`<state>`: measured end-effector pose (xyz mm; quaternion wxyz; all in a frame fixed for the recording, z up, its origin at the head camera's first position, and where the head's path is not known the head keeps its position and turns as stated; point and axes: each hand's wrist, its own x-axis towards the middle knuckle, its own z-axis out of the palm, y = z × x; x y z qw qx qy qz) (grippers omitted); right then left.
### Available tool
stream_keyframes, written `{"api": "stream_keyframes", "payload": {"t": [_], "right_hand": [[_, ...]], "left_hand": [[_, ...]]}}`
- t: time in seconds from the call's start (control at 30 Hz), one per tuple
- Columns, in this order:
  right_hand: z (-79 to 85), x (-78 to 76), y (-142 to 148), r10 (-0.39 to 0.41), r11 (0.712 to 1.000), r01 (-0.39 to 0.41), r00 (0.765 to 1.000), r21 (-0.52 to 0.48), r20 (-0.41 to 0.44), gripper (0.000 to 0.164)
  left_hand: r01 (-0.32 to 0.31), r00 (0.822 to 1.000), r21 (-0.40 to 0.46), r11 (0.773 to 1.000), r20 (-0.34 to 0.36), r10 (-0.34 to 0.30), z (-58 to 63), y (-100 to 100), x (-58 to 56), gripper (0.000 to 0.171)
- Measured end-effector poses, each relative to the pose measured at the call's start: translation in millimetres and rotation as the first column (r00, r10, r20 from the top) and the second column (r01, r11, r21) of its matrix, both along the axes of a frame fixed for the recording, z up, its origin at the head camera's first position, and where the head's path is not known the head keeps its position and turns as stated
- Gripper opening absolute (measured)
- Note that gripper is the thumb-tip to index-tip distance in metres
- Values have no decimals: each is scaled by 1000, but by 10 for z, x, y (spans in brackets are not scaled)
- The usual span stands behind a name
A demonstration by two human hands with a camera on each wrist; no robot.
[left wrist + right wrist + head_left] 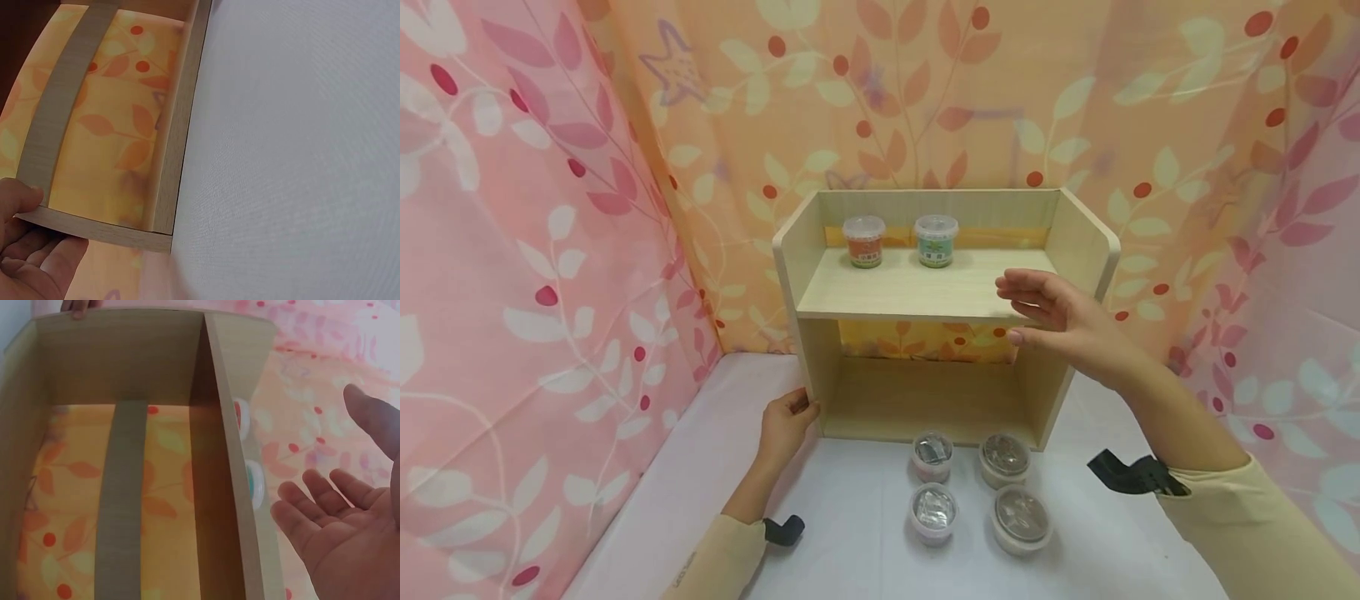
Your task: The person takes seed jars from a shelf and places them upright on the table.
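A pale wooden two-tier shelf (925,404) stands on the white-covered table. Its left side panel (106,232) is held near the bottom by my left hand (786,427), thumb inside and fingers outside. My right hand (1063,325) is raised before the right part of the upper board (895,287), fingers extended, thumb apart, nothing in it. On that board stand two clear-lidded tubs: an orange-red-labelled tub (865,243) at left and a green-labelled tub (936,243) to its right. The right wrist view shows the open palm (344,544) beside the upper board.
Several round lidded tubs stand in front of the shelf: two smaller ones with silvery contents, a rear tub (932,454) and a front tub (934,512), and two larger brownish ones, a rear tub (1004,460) and a front tub (1021,518). Patterned cloth (925,100) hangs behind.
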<state>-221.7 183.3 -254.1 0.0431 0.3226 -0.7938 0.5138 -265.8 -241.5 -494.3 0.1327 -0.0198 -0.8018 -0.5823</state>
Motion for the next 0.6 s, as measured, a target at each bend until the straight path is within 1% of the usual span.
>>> {"api": "stream_keyframes", "payload": {"t": [0.23, 0.33, 0.5, 0.6], "right_hand": [[251, -364, -313, -102, 994, 105, 992, -41, 77, 76], [328, -506, -408, -136, 988, 142, 986, -57, 99, 80], [397, -693, -524, -193, 975, 203, 974, -86, 117, 84], [423, -810, -628, -237, 966, 248, 963, -78, 127, 88]], "left_hand": [[-27, 1000, -18, 999, -15, 27, 22, -17, -1, 39], [-18, 1000, -13, 1000, -10, 18, 9, -15, -9, 39], [-11, 1000, 1, 1000, -5, 11, -15, 1, -14, 38], [-12, 1000, 6, 1000, -8, 12, -10, 1, -3, 38]]}}
